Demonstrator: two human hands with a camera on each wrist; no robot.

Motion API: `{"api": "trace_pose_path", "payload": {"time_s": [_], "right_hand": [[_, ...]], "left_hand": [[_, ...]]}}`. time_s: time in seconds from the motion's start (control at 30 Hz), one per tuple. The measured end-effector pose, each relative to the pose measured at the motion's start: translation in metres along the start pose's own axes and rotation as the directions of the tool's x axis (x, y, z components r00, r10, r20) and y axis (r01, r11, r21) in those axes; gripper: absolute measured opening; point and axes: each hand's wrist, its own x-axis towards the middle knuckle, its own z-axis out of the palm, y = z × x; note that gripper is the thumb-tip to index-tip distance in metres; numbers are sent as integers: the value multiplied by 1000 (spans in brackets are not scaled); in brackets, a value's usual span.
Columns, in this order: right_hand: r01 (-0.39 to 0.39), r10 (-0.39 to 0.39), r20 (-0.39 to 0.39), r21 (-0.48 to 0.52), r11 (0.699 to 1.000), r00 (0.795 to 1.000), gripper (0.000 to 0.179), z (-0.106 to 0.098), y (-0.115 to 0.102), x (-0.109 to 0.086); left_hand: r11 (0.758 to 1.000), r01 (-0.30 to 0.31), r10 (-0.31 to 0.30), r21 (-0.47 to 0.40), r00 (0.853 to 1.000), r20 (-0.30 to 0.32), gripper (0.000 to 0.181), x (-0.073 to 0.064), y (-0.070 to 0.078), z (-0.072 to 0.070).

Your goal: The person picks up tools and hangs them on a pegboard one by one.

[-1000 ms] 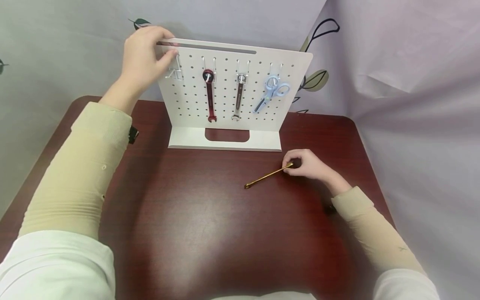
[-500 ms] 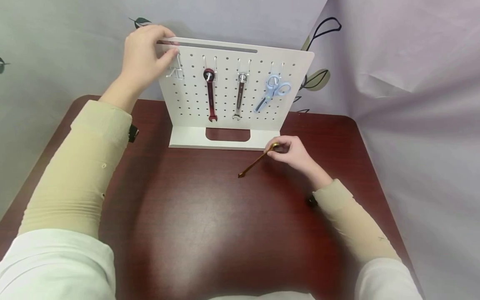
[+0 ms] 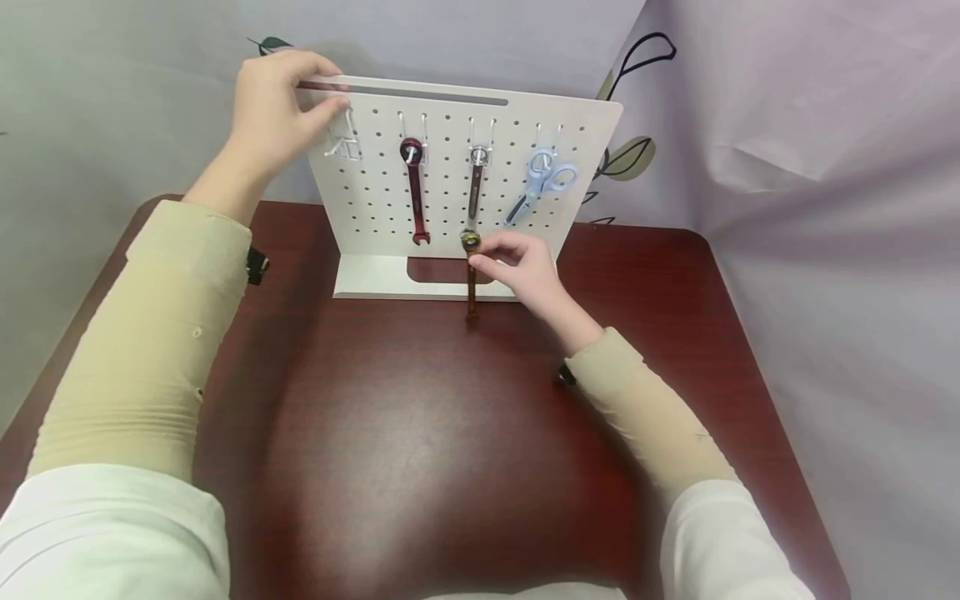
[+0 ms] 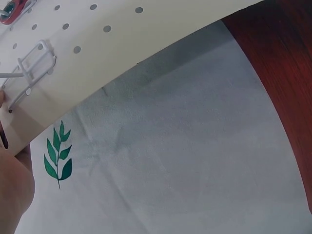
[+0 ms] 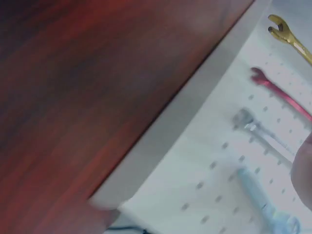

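Observation:
My left hand (image 3: 272, 110) grips the upper left corner of a white pegboard (image 3: 378, 196), thumb in front and fingers at the slot along its top. My right hand (image 3: 527, 268) pinches a gold combination wrench (image 3: 472, 287) near its ring end, in front of the board's lower middle. The wrench hangs down with its open end lowest. On hooks behind it are a red wrench (image 3: 417, 196), a silver wrench (image 3: 475, 190) and light blue scissors (image 3: 534, 185). In the right wrist view the gold wrench's open end (image 5: 282, 33) shows beside the red one.
A white wire hook (image 3: 347, 148) sits at the board's upper left, just below my left thumb. The board's foot (image 3: 367, 275) stands on a dark red table (image 3: 405, 417). Pale cloth with printed leaves (image 4: 58, 153) hangs behind and at the sides.
My right hand has carried the gold wrench left and up from the table's right side to the board, and the wrench has swung from slanting to upright. The left hand keeps its grip.

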Motion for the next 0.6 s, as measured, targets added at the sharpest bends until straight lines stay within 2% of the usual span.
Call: {"api": "trace_pose_path", "payload": {"time_s": [0.1, 0.2, 0.43, 0.6], "right_hand": [[16, -16, -8, 15, 1000, 1000, 17, 20, -7, 11], [31, -31, -8, 18, 999, 999, 19, 40, -16, 20], [42, -42, -7, 43, 998, 999, 19, 83, -37, 42], [25, -23, -33, 65, 998, 999, 20, 104, -45, 57]], "left_hand": [[999, 7, -7, -33, 1000, -1, 21, 0, -1, -2], [998, 20, -20, -53, 1000, 9, 21, -1, -2, -3], [999, 29, -28, -20, 999, 32, 23, -4, 0, -4], [1000, 19, -19, -14, 999, 34, 23, -6, 3, -4]]}}
